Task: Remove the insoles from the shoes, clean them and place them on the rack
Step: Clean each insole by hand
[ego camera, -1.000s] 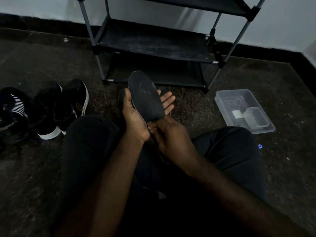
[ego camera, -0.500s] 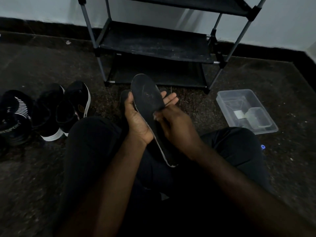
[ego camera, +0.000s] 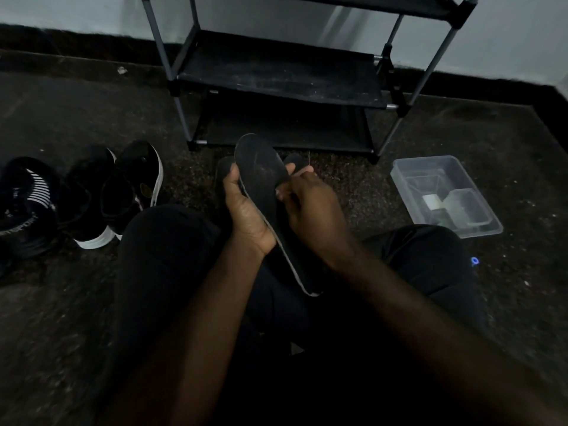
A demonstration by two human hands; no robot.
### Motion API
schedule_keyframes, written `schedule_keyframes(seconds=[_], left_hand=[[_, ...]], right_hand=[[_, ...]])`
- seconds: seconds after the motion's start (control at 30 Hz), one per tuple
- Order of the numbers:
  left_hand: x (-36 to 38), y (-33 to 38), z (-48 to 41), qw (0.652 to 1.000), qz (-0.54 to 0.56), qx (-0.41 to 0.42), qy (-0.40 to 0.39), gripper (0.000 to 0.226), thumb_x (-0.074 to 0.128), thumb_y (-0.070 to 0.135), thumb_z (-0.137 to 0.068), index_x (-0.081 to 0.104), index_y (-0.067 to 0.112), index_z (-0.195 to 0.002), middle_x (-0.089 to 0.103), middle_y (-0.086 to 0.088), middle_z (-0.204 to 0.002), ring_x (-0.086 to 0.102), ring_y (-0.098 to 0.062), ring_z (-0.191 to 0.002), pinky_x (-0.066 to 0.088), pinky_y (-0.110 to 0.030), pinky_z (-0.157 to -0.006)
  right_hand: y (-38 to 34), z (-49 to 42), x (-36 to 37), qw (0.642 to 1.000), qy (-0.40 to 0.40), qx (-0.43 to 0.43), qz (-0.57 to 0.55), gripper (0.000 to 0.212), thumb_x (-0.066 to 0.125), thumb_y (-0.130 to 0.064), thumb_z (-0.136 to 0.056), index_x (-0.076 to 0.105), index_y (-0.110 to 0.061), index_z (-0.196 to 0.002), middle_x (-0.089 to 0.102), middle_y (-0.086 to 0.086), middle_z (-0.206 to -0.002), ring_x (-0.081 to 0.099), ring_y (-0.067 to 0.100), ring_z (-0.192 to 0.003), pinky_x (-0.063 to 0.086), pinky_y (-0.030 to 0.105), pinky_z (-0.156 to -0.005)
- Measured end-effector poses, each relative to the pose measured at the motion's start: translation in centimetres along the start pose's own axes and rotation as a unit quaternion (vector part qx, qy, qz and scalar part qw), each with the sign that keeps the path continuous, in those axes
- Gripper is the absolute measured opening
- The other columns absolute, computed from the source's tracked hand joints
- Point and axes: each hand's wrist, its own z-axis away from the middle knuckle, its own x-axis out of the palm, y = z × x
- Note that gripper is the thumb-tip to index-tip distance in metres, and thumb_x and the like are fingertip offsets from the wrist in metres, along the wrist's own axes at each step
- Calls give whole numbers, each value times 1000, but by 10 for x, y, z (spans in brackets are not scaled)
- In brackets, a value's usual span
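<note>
A long black insole point(ego camera: 261, 173) with a pale edge stands tilted over my lap, toe end up. My left hand point(ego camera: 246, 216) holds it from the left and underneath, thumb on its left edge. My right hand point(ego camera: 310, 210) presses its fingertips on the insole's right side near the middle; whether it holds a cloth is hidden. Black shoes with white soles point(ego camera: 123, 192) sit on the floor to the left. The black shoe rack point(ego camera: 276, 75) stands ahead against the wall, its shelves bare.
A clear plastic tub point(ego camera: 445, 195) with small items inside sits on the floor at right. Another dark striped shoe point(ego camera: 24, 201) lies at far left. A dark shape point(ego camera: 222, 170) pokes out behind the insole. My black-trousered legs fill the foreground.
My right hand has slid up the insole from its heel end toward the middle. The heel end with its pale edge is now uncovered. The left hand kept its hold.
</note>
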Motion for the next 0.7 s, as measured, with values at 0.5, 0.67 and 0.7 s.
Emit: schedule_keyframes(seconds=[0.5,0.67,0.7], left_hand=[[-1,5,1,1000,-18,-6,24,98,23,77,-84,45,-5,-134,56,-32,-130,54,-41,-125,32,-49,-114],[4,2,1,999,-26,3,31,88,28,72,-86,66,-3,-111,67,-29,-110,65,-35,-108,49,-45,-97],[3,1,1,999,-33,5,38,86,27,71,-87,71,-2,-103,69,-27,-103,68,-33,-103,52,-43,-92]], right_hand=[[-23,21,4,995,-51,-25,-77,12,61,-9,-88,72,-5,-92,68,13,-99,65,23,-87,52,37,-78],[7,0,-2,999,16,11,-42,9,64,-9,-88,72,-10,-91,69,5,-95,64,19,-89,51,35,-82],[9,-2,-2,999,28,28,-37,9,64,-10,-89,73,-10,-92,69,5,-95,64,19,-89,51,34,-82]])
